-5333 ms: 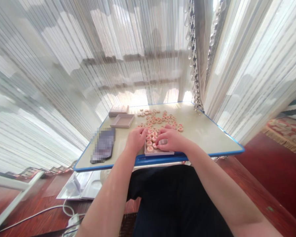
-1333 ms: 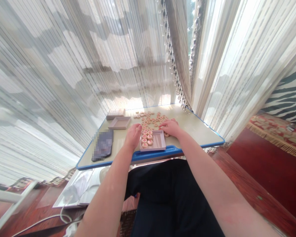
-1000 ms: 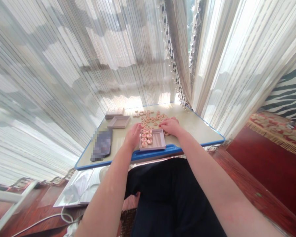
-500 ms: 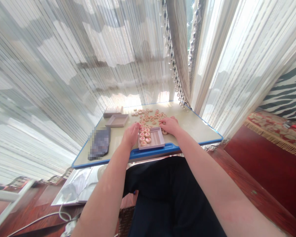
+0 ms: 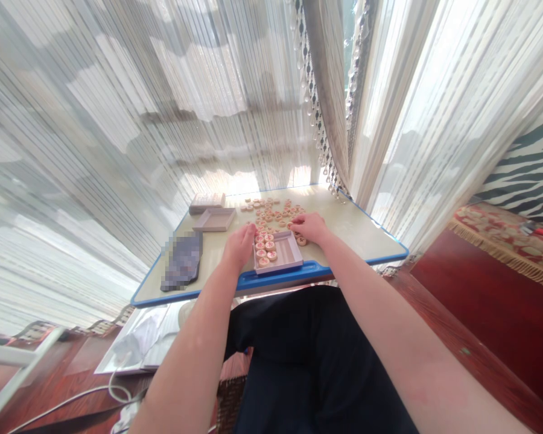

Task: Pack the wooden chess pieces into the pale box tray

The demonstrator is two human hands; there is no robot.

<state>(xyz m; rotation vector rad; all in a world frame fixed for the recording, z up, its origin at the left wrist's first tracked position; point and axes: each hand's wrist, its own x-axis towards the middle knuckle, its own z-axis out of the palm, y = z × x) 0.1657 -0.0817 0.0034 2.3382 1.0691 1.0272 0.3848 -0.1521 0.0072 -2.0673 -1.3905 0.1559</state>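
Note:
A small shallow tray (image 5: 288, 260) sits at the near edge of a blue-rimmed table (image 5: 371, 244), with several round wooden game discs (image 5: 265, 247) lined up along its left side. My left hand (image 5: 239, 244) rests against the tray's left wall, fingers curled toward the far corner. My right hand (image 5: 311, 227) lies just beyond the tray's far right corner, fingers bent down onto loose discs (image 5: 274, 212) scattered across the middle of the table. What the fingertips hold, if anything, is hidden.
A second shallow tray (image 5: 214, 220) and a flat box (image 5: 207, 202) lie at the far left of the table. A dark blurred flat object (image 5: 183, 263) lies at the near left. Striped curtains surround the table. Cables and papers (image 5: 138, 346) lie on the red floor.
Five seconds ago both hands worked over the tray. The right hand has since moved out beyond the tray's far corner onto the loose discs; the left stays at the tray's left wall.

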